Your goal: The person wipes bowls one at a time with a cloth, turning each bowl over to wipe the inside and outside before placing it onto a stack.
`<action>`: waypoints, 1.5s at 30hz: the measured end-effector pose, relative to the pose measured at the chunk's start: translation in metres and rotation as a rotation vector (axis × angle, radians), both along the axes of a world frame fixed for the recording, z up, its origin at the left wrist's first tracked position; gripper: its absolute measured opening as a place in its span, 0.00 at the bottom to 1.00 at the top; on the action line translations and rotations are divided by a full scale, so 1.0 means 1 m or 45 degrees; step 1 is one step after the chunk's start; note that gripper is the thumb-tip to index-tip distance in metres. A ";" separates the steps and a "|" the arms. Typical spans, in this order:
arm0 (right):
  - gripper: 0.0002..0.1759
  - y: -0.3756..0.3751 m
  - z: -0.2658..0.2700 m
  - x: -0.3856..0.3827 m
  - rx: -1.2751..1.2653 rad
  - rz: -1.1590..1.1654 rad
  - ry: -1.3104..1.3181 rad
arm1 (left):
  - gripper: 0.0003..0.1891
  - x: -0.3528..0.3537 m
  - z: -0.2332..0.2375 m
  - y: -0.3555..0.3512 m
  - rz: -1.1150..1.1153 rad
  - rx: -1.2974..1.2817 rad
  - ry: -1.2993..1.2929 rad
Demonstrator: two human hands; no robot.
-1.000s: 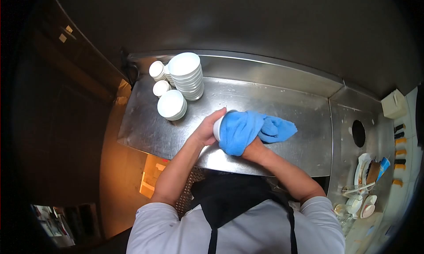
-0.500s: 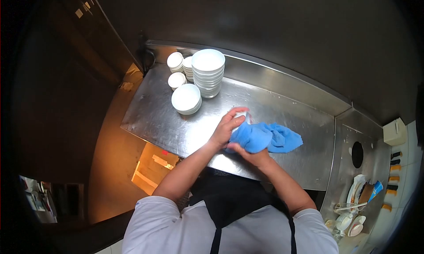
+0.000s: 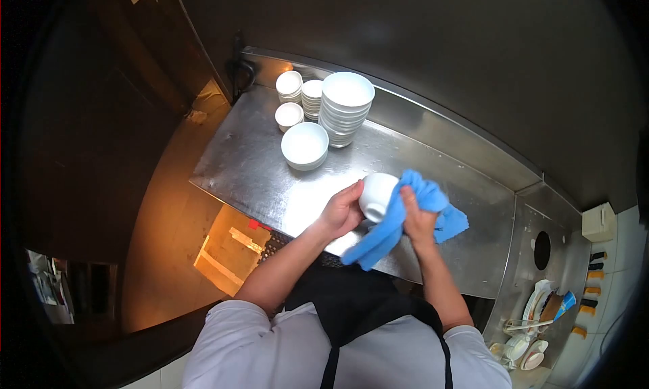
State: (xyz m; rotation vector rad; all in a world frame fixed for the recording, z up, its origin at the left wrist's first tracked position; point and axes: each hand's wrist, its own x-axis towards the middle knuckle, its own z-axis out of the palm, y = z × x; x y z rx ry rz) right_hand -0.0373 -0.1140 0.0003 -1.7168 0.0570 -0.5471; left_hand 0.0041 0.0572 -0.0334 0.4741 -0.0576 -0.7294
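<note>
A white bowl [image 3: 377, 194] is tipped on its side above the steel counter, its foot turned toward me. My left hand [image 3: 343, 210] is closed on its left edge. Over the bowl's right side, my right hand [image 3: 418, 216] grips a blue cloth [image 3: 389, 233], which hangs down in front and bunches up behind the fingers. Part of the bowl is hidden under the cloth. Farther back stands a tall stack of white bowls [image 3: 346, 112], with a shorter stack of bowls [image 3: 305, 147] in front of it.
Small white cups [image 3: 289, 85] are stacked at the counter's back left. A raised steel ledge [image 3: 446, 135] runs along the rear of the counter [image 3: 236, 159]. To the right, a steel surface with a round hole [image 3: 541, 251] holds used dishes [image 3: 526, 348]. A cardboard box [image 3: 226, 254] lies below left.
The bowl has been turned so that its outside and foot show. My right hand has moved up and right, spreading the cloth over the bowl's right side. The view has shifted slightly.
</note>
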 end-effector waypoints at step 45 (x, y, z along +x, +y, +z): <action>0.34 0.157 -0.102 0.094 0.918 0.535 0.834 | 0.46 0.034 -0.065 0.150 1.245 1.329 -1.039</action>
